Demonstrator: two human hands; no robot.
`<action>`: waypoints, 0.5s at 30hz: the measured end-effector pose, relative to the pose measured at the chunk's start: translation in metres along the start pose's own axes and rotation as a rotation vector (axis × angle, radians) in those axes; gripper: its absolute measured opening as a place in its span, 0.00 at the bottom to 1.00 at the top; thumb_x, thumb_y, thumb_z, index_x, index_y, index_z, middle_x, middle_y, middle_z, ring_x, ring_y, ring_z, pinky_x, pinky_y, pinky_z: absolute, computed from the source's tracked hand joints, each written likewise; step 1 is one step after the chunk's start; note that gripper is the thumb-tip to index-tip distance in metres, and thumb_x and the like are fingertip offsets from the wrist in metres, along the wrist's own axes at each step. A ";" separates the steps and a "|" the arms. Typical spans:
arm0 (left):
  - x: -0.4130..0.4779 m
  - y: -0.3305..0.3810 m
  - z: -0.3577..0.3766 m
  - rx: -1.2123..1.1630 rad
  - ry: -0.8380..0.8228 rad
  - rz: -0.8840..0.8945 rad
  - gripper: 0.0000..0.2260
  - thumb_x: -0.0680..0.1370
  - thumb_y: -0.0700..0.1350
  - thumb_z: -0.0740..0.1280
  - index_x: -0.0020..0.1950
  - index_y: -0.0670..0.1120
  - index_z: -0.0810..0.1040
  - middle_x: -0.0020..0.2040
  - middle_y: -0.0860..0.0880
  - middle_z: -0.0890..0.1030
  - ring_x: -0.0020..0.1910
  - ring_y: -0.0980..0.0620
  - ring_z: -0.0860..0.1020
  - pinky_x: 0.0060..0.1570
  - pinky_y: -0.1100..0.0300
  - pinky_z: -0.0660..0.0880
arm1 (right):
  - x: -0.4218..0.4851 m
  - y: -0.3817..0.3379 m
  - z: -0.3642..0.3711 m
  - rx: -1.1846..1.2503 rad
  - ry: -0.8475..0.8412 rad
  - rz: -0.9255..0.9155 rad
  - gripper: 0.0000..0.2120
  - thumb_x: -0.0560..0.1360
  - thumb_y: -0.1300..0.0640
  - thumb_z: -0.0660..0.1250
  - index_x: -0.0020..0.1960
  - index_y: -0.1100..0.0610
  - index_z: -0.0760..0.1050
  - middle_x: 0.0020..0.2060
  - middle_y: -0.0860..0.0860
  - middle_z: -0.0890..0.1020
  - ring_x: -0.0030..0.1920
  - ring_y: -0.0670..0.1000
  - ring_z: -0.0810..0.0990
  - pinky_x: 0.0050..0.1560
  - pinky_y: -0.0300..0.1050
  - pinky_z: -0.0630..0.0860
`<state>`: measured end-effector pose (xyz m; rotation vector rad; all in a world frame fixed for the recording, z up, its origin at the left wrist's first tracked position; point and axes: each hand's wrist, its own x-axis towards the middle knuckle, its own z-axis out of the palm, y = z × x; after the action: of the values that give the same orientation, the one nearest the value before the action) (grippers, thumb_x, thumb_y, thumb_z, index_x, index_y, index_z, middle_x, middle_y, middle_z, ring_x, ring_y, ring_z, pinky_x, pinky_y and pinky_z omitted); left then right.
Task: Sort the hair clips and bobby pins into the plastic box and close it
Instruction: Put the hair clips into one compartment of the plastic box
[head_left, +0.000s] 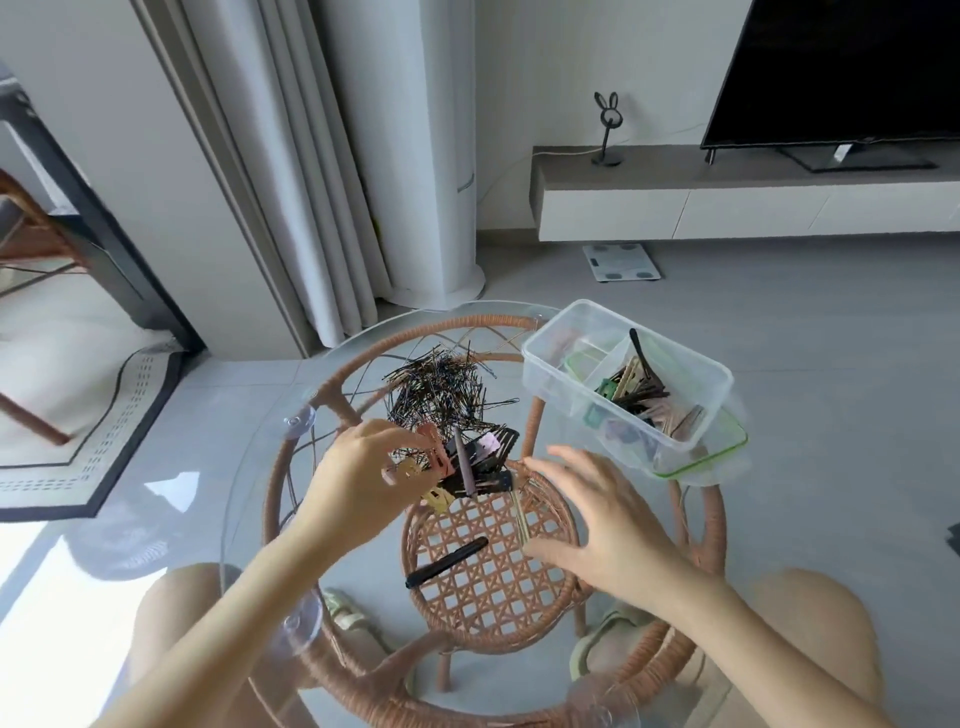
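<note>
Glass tabletop (249, 467), heaped dark bobby pins (436, 389), pink clip (434, 454) pinched — plastic box (545, 384) open

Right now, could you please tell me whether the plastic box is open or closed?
Open. The plastic box has no lid on top; clips inside show plainly, and a green-rimmed lid lies beneath.

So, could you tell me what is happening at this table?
A person is sorting hair accessories on a glass table. The left hand grips a pink clip at the clip pile; the right hand hovers open beside it. The plastic box stands open, partly filled, and the bobby pins lie heaped nearby.
</note>
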<state>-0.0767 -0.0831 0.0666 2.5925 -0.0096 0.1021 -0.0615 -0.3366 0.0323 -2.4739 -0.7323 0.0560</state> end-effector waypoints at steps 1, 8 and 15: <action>-0.013 -0.007 0.007 0.066 -0.071 0.009 0.23 0.67 0.58 0.71 0.61 0.57 0.75 0.63 0.52 0.74 0.52 0.57 0.73 0.58 0.54 0.74 | 0.001 0.002 0.009 -0.059 -0.102 0.023 0.41 0.65 0.34 0.67 0.72 0.43 0.54 0.73 0.50 0.59 0.70 0.49 0.58 0.69 0.47 0.57; -0.028 -0.024 0.050 0.365 -0.188 0.070 0.45 0.64 0.71 0.63 0.74 0.61 0.45 0.77 0.47 0.51 0.75 0.46 0.52 0.71 0.45 0.57 | 0.043 -0.007 0.049 -0.277 -0.159 -0.014 0.47 0.67 0.32 0.64 0.74 0.44 0.40 0.76 0.54 0.50 0.74 0.56 0.51 0.72 0.57 0.51; -0.026 -0.006 0.048 0.427 -0.066 0.187 0.26 0.69 0.59 0.70 0.63 0.50 0.75 0.61 0.50 0.79 0.57 0.47 0.77 0.58 0.49 0.73 | 0.041 -0.019 0.056 -0.207 -0.036 -0.090 0.16 0.76 0.62 0.63 0.63 0.56 0.71 0.56 0.54 0.73 0.55 0.54 0.73 0.57 0.50 0.74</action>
<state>-0.0993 -0.1032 0.0205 3.0152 -0.2833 0.0939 -0.0462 -0.2746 -0.0004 -2.6371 -0.9047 -0.0088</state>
